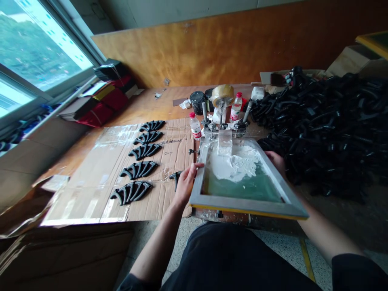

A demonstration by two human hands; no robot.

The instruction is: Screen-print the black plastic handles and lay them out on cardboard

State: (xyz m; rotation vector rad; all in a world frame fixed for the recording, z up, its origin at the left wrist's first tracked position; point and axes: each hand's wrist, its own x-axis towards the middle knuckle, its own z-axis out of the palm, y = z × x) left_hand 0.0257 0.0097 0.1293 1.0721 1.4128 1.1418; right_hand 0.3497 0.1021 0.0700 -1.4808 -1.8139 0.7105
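Screen frame (pixel 247 203), grey-edged with green mesh, sits directly in front of us, above our dark-clothed lap, its near edge appearing raised. Thick white paste (pixel 228 169) covers much of the mesh's far half, leaving green bare nearest us. Our left hand (pixel 185 184) grasps the frame's left edge, thumb on top; a single black piece (pixel 175 176) shows just beside it, and we cannot tell whether the fingers also hold that. Our right hand (pixel 277 162) is at the right edge, its grip hidden.

To our left, a flattened cardboard sheet (pixel 91 178) bears five fan-shaped groups of black pieces (pixel 131 192), neatly arranged. To our right rises a far larger jumbled heap (pixel 327 133) of black parts. By that count we judge things to be at an early stage, though we cannot tell whether any piece carries a print.

Beyond the frame stands a metal clamp (pixel 224 130), with a flat, paste-smeared plate (pixel 225 142) over the mesh. Two red-capped clear bottles (pixel 195 127) flank it; their fill level is unclear. Farther back are a dark tub (pixel 197 102), contents not visible, and a roll of tape (pixel 222 95). At far right, an open carton (pixel 353 60) stands behind the heap, its inside unreadable.
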